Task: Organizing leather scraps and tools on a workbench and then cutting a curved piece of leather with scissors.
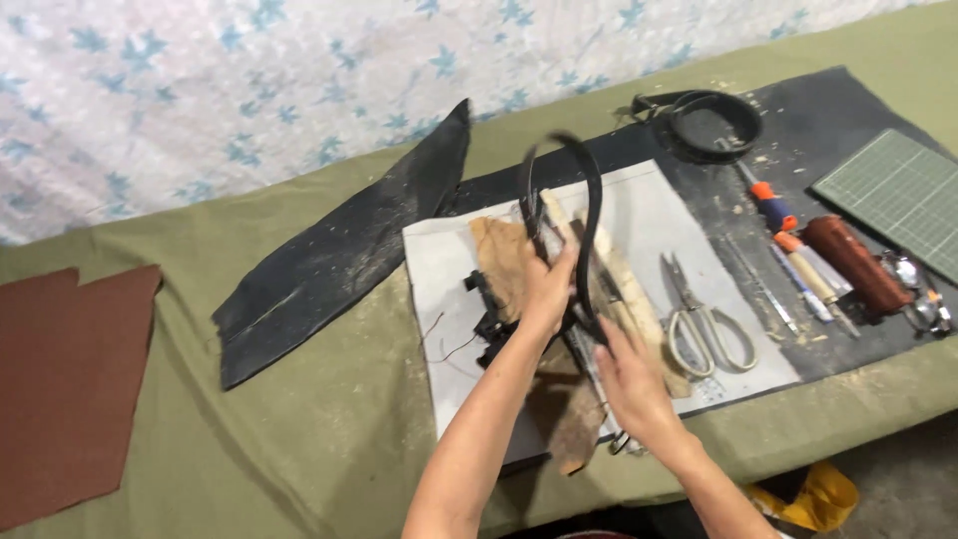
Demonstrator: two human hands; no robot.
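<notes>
The left hand [547, 289] is rising over the middle of the bench [299, 399], its fingers clenched around a black leather strap [589, 190] that is looping upward in a blurred arch above the white sheet [649, 215]. The right hand [631, 384] is sitting lower and nearer the bench edge, its fingers grasping the lower run of the same strap just beside the left hand; how tightly they are closing is hard to tell through the blur.

No box or bowl is showing; the flat sheets are doing the carrying. The white sheet is bearing one pair of scissors [707, 324], a few tan leather scraps [499, 260] and a small black part [489, 304] with thin wires. The black mat [848, 100] under it is holding one coiled black belt [714, 125], one orange-handled tool [770, 205], one brown roll [848, 262], roughly three slim tools [803, 274] lying side by side, and some shiny metal pieces [923, 299] too blurred to count. One green cutting mat [903, 190] is lying at the far right.

One long black leather piece [339, 250] is lying on the olive cloth to the left, and one brown leather sheet [70, 379] is lying well apart at the left edge.
</notes>
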